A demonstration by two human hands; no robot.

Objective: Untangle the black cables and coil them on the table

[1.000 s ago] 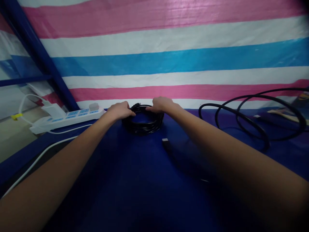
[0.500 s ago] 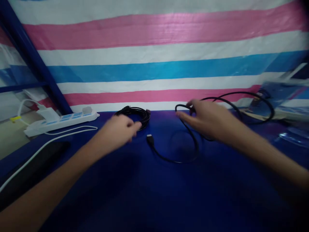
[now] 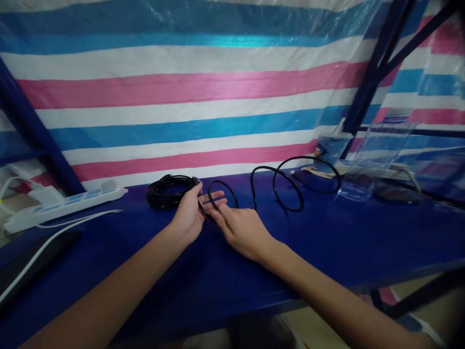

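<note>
A loose black cable runs in several loops over the blue table. Its connector end is at my left hand, held against the palm by the thumb, with the other fingers stretched to the right. Close beside it, my right hand pinches the same cable between thumb and fingers, palm down. Just left of my left hand lies a coiled black cable, flat on the table near the striped sheet.
A white power strip with a plugged-in charger stands at the left, beside white cables and a dark flat object. At the back right are a cup and a clear plastic container. Blue frame posts rise at both sides.
The view has turned to the right. My hands have come together. My left hand has taken hold of the loose cable's connector end, and my right hand has moved left with the cable.
</note>
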